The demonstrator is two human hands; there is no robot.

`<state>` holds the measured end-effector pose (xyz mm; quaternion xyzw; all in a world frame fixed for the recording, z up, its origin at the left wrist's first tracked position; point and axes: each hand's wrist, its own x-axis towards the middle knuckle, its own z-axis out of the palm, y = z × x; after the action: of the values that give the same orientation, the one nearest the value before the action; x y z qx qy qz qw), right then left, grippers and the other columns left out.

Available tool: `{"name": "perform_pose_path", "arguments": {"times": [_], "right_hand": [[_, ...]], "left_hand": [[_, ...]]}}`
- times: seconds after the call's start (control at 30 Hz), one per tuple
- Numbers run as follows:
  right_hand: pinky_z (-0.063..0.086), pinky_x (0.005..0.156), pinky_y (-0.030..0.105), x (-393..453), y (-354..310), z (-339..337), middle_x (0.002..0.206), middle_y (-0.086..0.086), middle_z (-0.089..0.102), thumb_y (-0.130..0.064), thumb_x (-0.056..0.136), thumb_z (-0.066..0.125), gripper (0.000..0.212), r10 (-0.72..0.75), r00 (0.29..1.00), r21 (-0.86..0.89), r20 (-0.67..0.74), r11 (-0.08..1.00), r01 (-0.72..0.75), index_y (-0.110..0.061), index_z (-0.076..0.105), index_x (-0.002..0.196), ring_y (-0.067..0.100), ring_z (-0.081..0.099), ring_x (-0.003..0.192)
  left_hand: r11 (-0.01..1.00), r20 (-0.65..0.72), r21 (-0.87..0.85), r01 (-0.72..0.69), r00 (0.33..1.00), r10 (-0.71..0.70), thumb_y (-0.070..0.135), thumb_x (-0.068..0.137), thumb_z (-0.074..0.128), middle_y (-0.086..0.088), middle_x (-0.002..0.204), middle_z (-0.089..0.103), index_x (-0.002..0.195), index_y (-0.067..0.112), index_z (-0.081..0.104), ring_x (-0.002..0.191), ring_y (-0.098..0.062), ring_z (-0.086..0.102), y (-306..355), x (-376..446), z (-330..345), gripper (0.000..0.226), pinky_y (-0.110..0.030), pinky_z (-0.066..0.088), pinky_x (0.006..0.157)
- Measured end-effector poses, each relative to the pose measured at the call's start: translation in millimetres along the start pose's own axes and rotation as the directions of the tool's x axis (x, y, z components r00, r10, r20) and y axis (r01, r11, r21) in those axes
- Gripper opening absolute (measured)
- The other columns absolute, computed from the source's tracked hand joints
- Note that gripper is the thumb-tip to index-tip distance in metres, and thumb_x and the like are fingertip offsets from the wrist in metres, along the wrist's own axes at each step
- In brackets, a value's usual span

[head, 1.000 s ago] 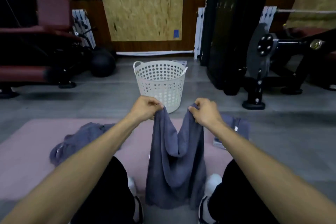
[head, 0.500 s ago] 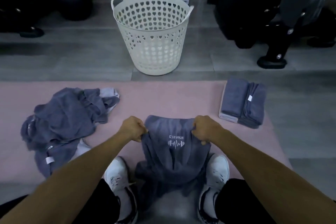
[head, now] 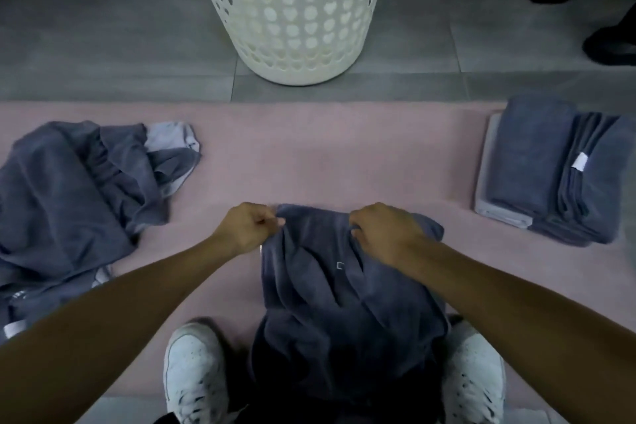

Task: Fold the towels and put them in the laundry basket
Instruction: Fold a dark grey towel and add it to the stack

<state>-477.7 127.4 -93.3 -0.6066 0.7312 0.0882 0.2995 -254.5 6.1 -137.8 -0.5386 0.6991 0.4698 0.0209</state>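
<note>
Head view: grey towel (head: 330,286) lies rumpled on the pink mat (head: 309,155), between the white shoes (head: 194,375)
Handling: soft, light, limp; best held at its far corners
Left hand (head: 246,229): fingers curled, pinching the far left corner
Right hand (head: 382,231): knuckles up, gripping the far edge
Basket (head: 292,10): beyond the mat

Bare forearms (head: 144,313) without sleeves, white scuffed sneakers (head: 194,379) with dark marks, dark trousers barely visible.
</note>
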Motion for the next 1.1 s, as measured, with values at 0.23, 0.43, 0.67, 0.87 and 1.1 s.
{"name": "perform_pose_path", "arguments": {"times": [0.23,0.43,0.67,0.87,1.1], "right_hand": [[0.043,0.073,0.032,50.5,6.2,51.2,0.109,0.004,0.063,-0.025,0.101,0.04,0.024,-0.078,0.979,0.057,-0.187,0.994,0.09,-0.013,0.061,0.106,0.021,0.054,0.104],[0.047,0.075,0.034,63.4,5.6,79.8,0.105,0.001,0.065,-0.027,0.098,0.045,0.023,0.1,0.936,0.257,-0.337,0.966,-0.01,-0.015,0.064,0.099,0.021,0.055,0.102],[0.045,0.07,0.032,63.3,-4.0,84.6,0.1,0.002,0.065,-0.024,0.096,0.049,0.019,0.136,0.917,0.327,-0.374,0.945,-0.007,-0.014,0.065,0.096,0.021,0.058,0.095],[0.048,0.074,0.033,66.0,-16.9,84.4,0.103,-0.001,0.064,-0.024,0.097,0.048,0.018,0.111,0.93,0.334,-0.351,0.942,0.013,-0.015,0.064,0.1,0.018,0.058,0.095],[0.049,0.075,0.035,67.7,-18.9,84.7,0.101,0.0,0.065,-0.024,0.096,0.048,0.018,0.111,0.931,0.343,-0.347,0.939,0.016,-0.015,0.064,0.099,0.019,0.058,0.092]], "left_hand": [[0.963,0.052,0.185,-0.198,0.98,0.192,0.0,0.092,0.049,-0.004,0.101,0.069,0.118,0.02,0.065,0.072,0.001,0.065,-19.6,54.4,13.4,0.037,-0.018,0.054,0.068],[0.883,-0.004,0.417,-0.216,0.971,0.24,0.015,0.075,0.074,0.004,0.085,0.05,0.077,0.021,0.064,0.081,-0.014,0.054,-25.7,70.6,14.8,0.012,-0.022,0.05,0.073],[0.989,-0.217,0.14,-0.049,0.973,0.079,0.015,0.076,0.08,0.005,0.065,0.06,0.072,0.013,0.06,0.054,0.0,0.052,-27.7,71.3,-5.8,0.021,-0.01,0.042,0.054],[0.977,-0.217,0.014,-0.212,0.953,0.21,0.014,0.085,0.069,0.01,0.084,0.07,0.087,0.026,0.071,0.075,-0.003,0.063,-39.3,37.0,12.6,0.012,-0.015,0.049,0.074],[0.988,-0.054,-0.114,-0.106,0.994,0.1,0.004,0.078,0.077,0.002,0.072,0.065,0.073,0.023,0.067,0.067,-0.008,0.058,-57.9,26.8,12.5,0.022,-0.024,0.049,0.07]]}}
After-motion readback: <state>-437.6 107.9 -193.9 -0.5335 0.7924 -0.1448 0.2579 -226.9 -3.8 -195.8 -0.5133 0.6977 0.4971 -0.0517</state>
